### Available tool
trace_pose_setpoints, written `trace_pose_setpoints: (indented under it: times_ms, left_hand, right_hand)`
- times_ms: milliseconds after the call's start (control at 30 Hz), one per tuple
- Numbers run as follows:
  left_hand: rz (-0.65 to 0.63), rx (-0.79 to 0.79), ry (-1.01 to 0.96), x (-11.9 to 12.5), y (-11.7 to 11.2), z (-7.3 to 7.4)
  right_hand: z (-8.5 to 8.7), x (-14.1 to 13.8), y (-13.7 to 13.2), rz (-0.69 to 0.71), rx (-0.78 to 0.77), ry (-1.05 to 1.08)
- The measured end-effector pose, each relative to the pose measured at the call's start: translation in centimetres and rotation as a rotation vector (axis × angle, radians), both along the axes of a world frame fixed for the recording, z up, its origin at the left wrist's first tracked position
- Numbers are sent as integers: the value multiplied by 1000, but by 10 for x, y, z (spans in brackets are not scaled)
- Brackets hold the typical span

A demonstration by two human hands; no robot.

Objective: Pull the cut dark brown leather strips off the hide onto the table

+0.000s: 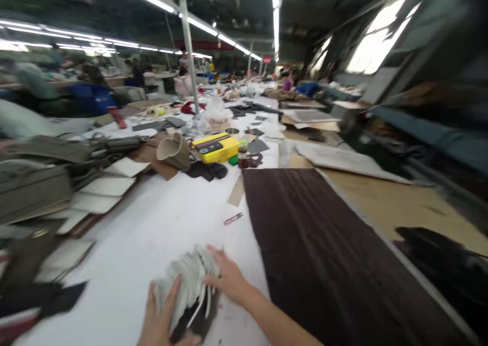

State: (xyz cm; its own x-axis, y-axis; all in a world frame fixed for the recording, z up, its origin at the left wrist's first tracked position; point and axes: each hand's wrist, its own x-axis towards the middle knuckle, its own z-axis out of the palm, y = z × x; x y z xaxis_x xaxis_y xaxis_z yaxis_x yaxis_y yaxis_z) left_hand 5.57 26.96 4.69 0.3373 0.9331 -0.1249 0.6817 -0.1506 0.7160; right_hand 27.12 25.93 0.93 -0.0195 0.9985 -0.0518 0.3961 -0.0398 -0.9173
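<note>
A row of pale grey-white curved pieces (186, 277), fanned out like a bundle of strips, lies between my hands over the white tabletop (152, 224). My left hand (162, 313) grips the near left end, with fingers bent over it. My right hand (229, 277) holds the right end between thumb and fingers. Dark material shows beneath the bundle, and a few thin white ends hang down by my right hand. The pieces are smeared by motion, so their exact kind is unclear. Beyond them lies a small pair of thread snips (233, 219).
A long dark brown sheet (297, 234) covers the right side of the table. A yellow box (219, 147) with a phone (210, 148) on it and a bottle (243, 154) stand ahead. Olive bags (34, 188) and stacked white-faced panels (102, 194) crowd the left.
</note>
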Motion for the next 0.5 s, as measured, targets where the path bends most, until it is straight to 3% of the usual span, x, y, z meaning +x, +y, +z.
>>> trace_pose_setpoints:
  times_ms: [100, 333, 500]
  left_hand:
    - [-85, -140, 76, -13, -17, 7]
    - [14, -59, 87, 3, -22, 6]
    - [45, -29, 81, 6, -19, 4]
  right_hand:
    - [-5, 4, 4, -15, 46, 49]
    - [-11, -4, -5, -17, 81, 78]
    - [-5, -2, -6, -17, 6, 211]
